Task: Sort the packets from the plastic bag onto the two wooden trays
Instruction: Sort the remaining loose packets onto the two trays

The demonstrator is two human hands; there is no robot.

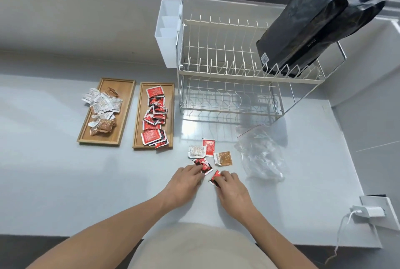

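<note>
Head view: no print on any packet reads clearly. Your left hand (187, 180) presses fingertips on a red-black packet (203, 166) at its 1 o'clock. Your right hand (232, 186) pinches another red packet (214, 178) at its 10 o'clock.

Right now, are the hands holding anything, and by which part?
Both hands rest on red-and-black packets on the counter: left hand on one packet's near edge, right hand on another's right side. Neither is lifted.

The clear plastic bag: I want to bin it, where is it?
The clear plastic bag lies crumpled on the grey counter, right of the loose packets, in front of the wire dish rack.
</note>
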